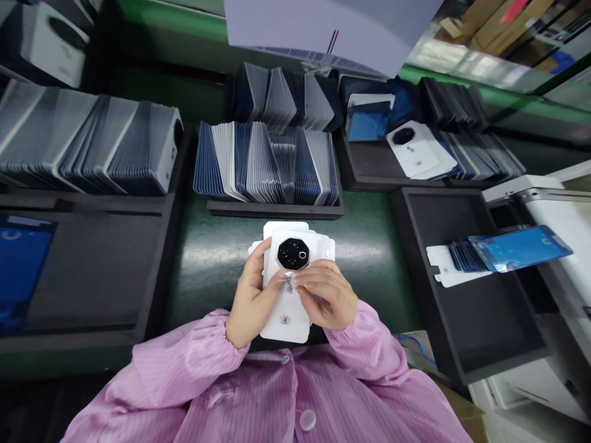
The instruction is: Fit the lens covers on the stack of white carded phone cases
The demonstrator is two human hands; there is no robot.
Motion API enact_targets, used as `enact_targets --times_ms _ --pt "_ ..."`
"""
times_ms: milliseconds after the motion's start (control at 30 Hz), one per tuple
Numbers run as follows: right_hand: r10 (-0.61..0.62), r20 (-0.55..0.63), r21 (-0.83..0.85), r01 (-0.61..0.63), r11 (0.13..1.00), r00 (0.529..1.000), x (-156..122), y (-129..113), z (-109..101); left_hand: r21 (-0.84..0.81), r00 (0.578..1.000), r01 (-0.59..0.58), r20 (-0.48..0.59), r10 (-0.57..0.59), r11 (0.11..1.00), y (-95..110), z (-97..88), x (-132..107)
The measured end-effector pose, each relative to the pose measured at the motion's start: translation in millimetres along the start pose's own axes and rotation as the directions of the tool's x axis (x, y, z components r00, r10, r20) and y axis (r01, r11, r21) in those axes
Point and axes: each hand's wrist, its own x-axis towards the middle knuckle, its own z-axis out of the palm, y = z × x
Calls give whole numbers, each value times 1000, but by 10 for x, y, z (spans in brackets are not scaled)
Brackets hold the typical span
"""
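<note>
A white phone back panel, with a black octagonal camera patch and small dark markings, lies in front of my body. It rests over several other white sheets whose edges stick out behind it. My left hand grips the panel's left edge, its thumb lying across the front just under the camera patch. My right hand is closed, thumb and fingertips pinched together on the panel's right half, below the patch and close to my left thumb. Whatever those fingertips hold is too small to make out.
Racks of upright white and dark blue panels stand ahead; another row is at the left. The tray at the right holds blue-filmed panels. White panels lie at the back right. A white box overhangs the back.
</note>
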Motion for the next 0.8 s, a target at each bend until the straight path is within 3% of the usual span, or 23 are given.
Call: enact_targets --times_ms 600,800 --pt "-22 9 -14 22 1000 1000 -7 -10 -9 51 998 -58 -17 59 997 -31 -16 -35" --pt "-9 19 -41 9 999 1000 -14 -10 -2 13 1000 17 -8 -17 1000 29 -9 -13"
